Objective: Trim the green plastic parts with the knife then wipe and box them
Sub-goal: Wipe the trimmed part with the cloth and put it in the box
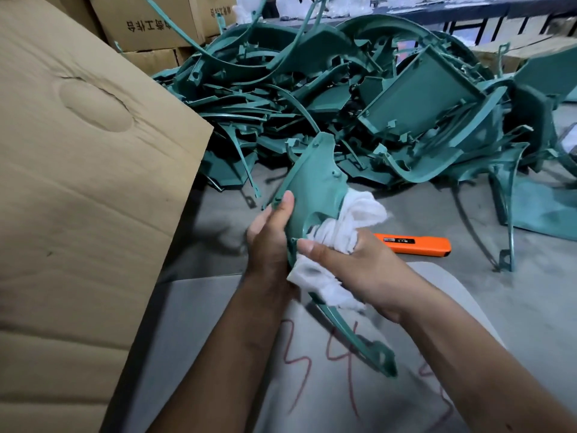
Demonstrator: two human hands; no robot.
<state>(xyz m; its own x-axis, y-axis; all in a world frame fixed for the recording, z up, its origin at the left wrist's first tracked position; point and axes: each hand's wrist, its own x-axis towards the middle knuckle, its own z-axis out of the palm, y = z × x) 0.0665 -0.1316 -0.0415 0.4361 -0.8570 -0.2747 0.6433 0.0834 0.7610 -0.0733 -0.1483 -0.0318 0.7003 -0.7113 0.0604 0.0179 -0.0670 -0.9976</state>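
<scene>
My left hand point(270, 232) grips a curved green plastic part point(318, 189) by its left edge, holding it upright over my lap. My right hand point(352, 270) clutches a crumpled white cloth point(340, 223) and presses it against the part's inner face. The part's thin lower arm point(359, 339) runs down below my right hand. An orange utility knife point(415, 244) lies on the grey floor just right of my right hand. A big pile of green plastic parts point(359, 98) covers the floor behind.
A large cardboard box point(78, 198) stands at the left, its flap raised. More cardboard boxes point(146, 26) are stacked at the back left. A green frame piece point(512, 214) stands on the floor at the right.
</scene>
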